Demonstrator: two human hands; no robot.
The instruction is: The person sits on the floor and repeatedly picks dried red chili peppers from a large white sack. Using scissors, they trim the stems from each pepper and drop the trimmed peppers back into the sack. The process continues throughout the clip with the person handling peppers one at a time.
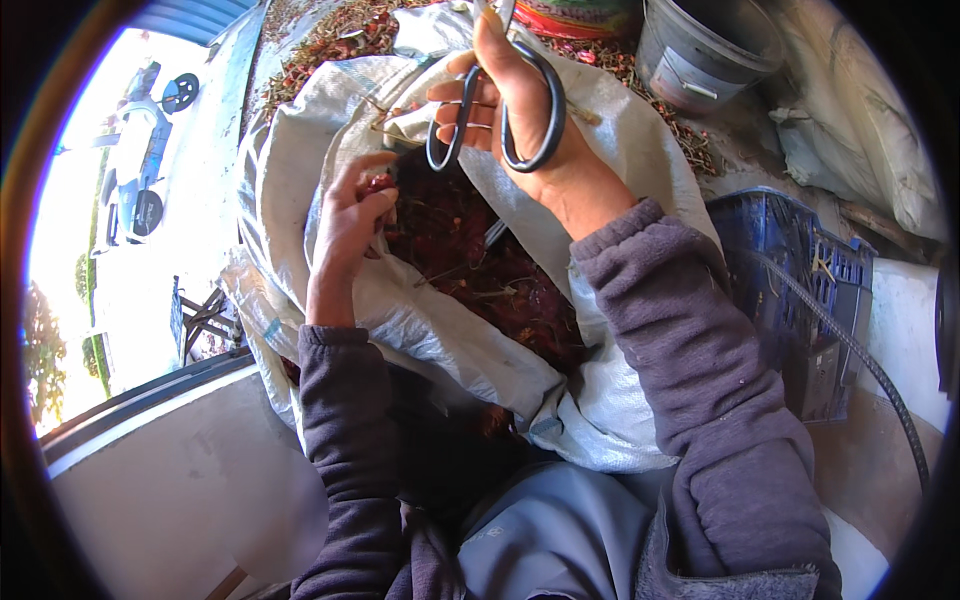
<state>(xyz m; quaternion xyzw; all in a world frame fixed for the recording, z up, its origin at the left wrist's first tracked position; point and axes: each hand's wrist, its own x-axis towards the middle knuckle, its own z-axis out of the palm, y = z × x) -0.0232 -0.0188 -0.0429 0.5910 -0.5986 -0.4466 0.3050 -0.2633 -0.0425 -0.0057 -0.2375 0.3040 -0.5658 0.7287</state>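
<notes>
My right hand (525, 112) is raised above the sack and holds a pair of scissors (556, 112) by its dark loop handles. The blades point away from me and are partly cut off by the top of the view. Dark red pods, apparently dried chili peppers (379, 184), are pinched between the thumb and fingers of my left hand (349, 217), at the sack's left rim. Between my forearms the white woven sack (435, 300) lies open with its edge rolled down. Inside is a heap of dark red pods (480, 277) with thin stems. A small grey object (495, 232) rests among them.
A grey bucket (679, 75) and a red-and-green container or bag (574, 19) stand beyond the sack. Stems and red bits (330, 64) litter the floor. At right are a blue plastic crate (780, 247) and a dark braided cable (862, 360). A scooter (139, 169) stands outside.
</notes>
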